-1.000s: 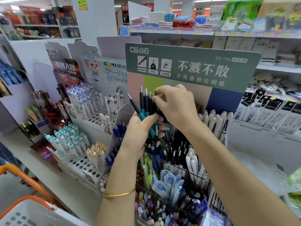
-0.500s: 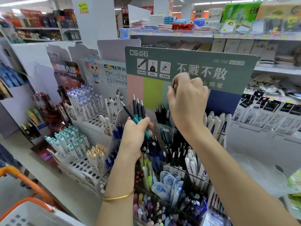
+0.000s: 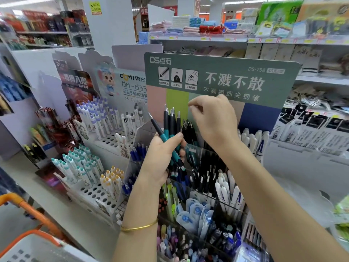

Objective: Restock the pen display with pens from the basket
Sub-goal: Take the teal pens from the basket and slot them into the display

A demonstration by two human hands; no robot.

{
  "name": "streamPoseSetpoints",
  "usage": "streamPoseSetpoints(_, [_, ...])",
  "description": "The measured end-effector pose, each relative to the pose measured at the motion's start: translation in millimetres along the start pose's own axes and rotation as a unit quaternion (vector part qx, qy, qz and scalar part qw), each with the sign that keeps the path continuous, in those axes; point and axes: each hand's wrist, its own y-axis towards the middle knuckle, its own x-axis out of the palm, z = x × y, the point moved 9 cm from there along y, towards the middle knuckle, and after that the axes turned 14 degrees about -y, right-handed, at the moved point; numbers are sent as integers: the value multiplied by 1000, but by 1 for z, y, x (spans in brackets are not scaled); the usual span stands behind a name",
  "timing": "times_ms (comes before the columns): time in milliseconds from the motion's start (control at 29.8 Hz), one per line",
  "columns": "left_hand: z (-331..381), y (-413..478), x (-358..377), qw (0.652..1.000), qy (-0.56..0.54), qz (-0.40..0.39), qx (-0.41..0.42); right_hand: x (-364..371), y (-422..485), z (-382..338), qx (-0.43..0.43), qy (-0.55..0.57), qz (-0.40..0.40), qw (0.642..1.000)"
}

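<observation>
The left hand (image 3: 162,157) is gripping a bundle of teal-black pens (image 3: 171,125) just before the pen display (image 3: 260,118), so restocking is likely running midway. The right hand (image 3: 215,121) is hovering beside their tips, fingertips pinched; on what, I cannot tell. The basket (image 3: 28,248) is sitting well left of the display.

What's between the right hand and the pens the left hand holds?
Head view: black pens standing in the display poke up between the right hand and the left hand's bunch.
</observation>
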Motion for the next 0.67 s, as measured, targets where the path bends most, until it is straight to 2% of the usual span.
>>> streamPoseSetpoints(101, [3, 0, 8, 999, -5, -30, 12, 3, -1, -15, -42, 45, -63, 996])
streamPoseSetpoints(201, [4, -1, 10, 999, -19, -34, 15, 13, -2, -12, -16, 129, -117, 985])
streamPoseSetpoints(269, [3, -1, 9, 999, -22, -27, 7, 16, -1, -6, 16, 165, -120, 979])
streamPoseSetpoints(336, [-2, 0, 4, 999, -36, -2, -14, 9, 3, 4, 61, 207, -70, 974])
streamPoseSetpoints(437, [-7, 0, -8, 997, -35, 55, -28, -15, 7, 22, 120, 228, 49, 965])
streamPoseSetpoints(571, [-2, 1, -17, 996, -5, 93, 2, -29, 0, 23, 94, 132, 129, 978])
streamPoseSetpoints(672, [-2, 3, -15, 997, 0, 82, 11, -19, -7, 14, 38, 36, 139, 989])
